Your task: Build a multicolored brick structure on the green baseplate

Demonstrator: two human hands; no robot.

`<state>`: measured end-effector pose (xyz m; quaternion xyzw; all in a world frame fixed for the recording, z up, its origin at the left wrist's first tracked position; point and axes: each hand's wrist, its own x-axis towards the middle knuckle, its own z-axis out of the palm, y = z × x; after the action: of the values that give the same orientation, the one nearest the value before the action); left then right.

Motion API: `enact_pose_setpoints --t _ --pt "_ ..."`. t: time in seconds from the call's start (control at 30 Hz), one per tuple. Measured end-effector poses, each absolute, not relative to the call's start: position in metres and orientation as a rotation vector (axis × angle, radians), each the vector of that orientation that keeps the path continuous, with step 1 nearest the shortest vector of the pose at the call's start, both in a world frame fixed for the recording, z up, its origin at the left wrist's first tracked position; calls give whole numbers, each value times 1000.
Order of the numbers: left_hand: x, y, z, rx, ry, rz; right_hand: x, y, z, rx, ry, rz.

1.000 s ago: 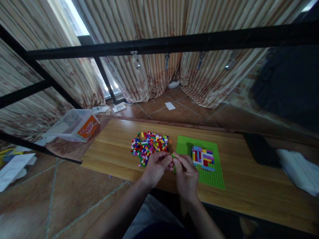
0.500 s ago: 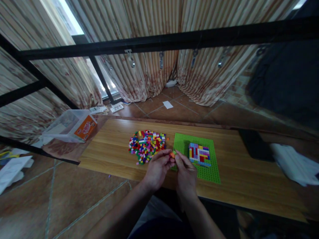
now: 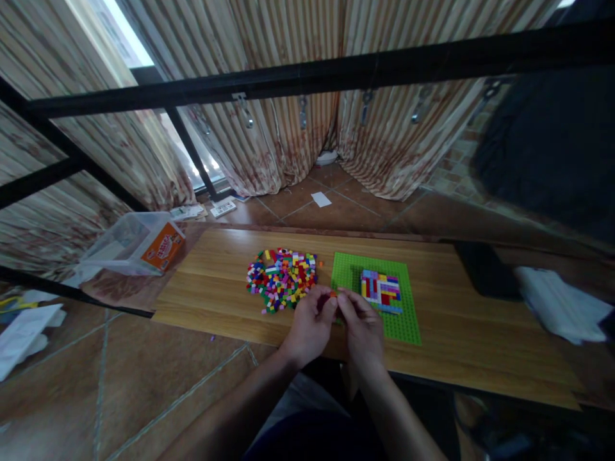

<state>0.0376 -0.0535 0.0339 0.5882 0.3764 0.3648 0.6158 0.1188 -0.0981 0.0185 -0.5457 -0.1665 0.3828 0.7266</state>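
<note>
My left hand [image 3: 310, 326] and my right hand [image 3: 362, 330] meet above the table's near edge, thumbs and fingers pinched together. Between the fingertips shows a small orange building brick [image 3: 333, 294]; fingers cover most of it. Whether a second, green brick is still joined to it I cannot tell. Just beyond my left hand lies a loose heap of multicoloured building bricks [image 3: 283, 278]. To the right, a green baseplate [image 3: 406, 326] lies flat, partly behind my right hand. On it sits a low rectangular block of colourful bricks [image 3: 381, 291], edged with light blue.
The long wooden table [image 3: 206, 282] carries a dark flat object [image 3: 485, 272] and a white package [image 3: 560, 304] at its right end. A clear plastic tub [image 3: 137, 240] with an orange label stands beyond the left end. A black metal bar [image 3: 307, 73] crosses in front of striped curtains.
The green piece seen at my right fingertips is now out of sight; orange shows between both hands instead. The fingers have shifted around the brick. The view has drifted slightly.
</note>
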Motion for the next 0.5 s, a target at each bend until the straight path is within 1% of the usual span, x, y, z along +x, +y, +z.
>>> enact_pose_setpoints --t 0.17,0.5 --pt "38 -56 35 1361 846 795 123 -104 21 -1234 -413 843" --pt "43 -61 40 942 837 691 128 -109 11 -1066 -156 1008"
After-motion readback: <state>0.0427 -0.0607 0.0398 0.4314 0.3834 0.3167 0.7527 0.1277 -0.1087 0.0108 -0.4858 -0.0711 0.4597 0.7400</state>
